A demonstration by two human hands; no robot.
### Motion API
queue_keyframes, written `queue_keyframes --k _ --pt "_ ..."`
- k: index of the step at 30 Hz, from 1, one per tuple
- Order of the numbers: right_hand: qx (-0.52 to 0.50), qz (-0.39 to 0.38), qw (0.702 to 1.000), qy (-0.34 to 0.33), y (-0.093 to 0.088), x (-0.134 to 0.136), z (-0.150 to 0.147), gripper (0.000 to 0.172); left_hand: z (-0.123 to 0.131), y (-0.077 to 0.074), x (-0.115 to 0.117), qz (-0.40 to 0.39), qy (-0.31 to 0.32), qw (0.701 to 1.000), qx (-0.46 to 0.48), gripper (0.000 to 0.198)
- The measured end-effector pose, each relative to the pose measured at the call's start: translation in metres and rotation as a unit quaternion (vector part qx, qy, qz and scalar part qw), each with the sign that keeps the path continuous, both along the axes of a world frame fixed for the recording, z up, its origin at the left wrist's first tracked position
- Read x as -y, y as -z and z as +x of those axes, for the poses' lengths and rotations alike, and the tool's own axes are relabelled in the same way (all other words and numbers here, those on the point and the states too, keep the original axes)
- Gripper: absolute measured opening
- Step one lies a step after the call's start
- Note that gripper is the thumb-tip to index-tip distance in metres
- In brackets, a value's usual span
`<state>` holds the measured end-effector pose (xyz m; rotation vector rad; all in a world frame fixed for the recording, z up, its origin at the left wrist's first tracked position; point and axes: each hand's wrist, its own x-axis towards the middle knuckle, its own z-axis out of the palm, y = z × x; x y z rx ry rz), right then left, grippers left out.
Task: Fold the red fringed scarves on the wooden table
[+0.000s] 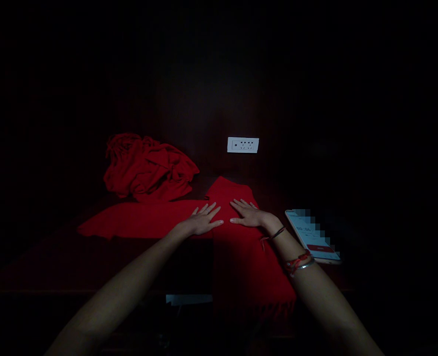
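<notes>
A red scarf (237,257) lies on a dark table, one part running toward me with its fringed end hanging over the front edge. Another flat red stretch (140,220) reaches out to the left from under the first; whether both are one piece I cannot tell. My left hand (204,220) rests flat with fingers spread, where the two parts meet. On the scarf's right side, my right hand (246,213) also lies flat, fingers spread and thumb pointing left. Neither hand holds anything. Bracelets circle my right wrist and forearm.
A crumpled red fringed cloth (148,168) is heaped at the back left. A white wall socket (243,145) is set in the dark upright surface behind. To the right of my right forearm lies a lit phone (308,235). Most surroundings are too dark to make out.
</notes>
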<state>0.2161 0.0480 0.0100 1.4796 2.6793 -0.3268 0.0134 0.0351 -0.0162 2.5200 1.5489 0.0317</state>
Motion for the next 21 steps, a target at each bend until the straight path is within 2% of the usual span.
queue_keyframes --k 3,5,9,13,15,19,21 --pt "-0.032 0.044 0.998 -0.013 -0.005 0.004 -0.003 0.083 0.002 -0.001 0.001 0.065 -0.004 0.998 0.022 0.068" --pt "-0.021 0.028 0.999 -0.015 -0.004 0.006 -0.007 0.085 0.003 0.000 -0.001 0.078 -0.016 0.997 0.024 0.066" --pt "0.034 -0.042 0.999 0.007 -0.002 0.006 -0.009 0.087 0.001 0.004 -0.007 0.004 -0.031 1.000 -0.006 0.067" --pt "0.056 -0.057 0.997 0.009 -0.004 0.001 0.001 0.085 -0.003 0.003 -0.008 -0.034 -0.040 0.998 -0.021 0.069" --pt "0.050 -0.031 0.998 0.014 -0.004 -0.002 0.005 0.081 -0.003 0.001 -0.006 -0.023 -0.043 0.999 -0.019 0.067" --pt "-0.025 0.084 0.996 0.013 0.004 -0.005 -0.005 0.066 0.003 0.002 -0.006 0.079 -0.039 0.996 0.012 0.058" --pt "-0.027 0.076 0.997 0.006 0.010 -0.005 -0.014 0.063 0.006 0.005 -0.009 0.082 -0.036 0.996 0.019 0.057"
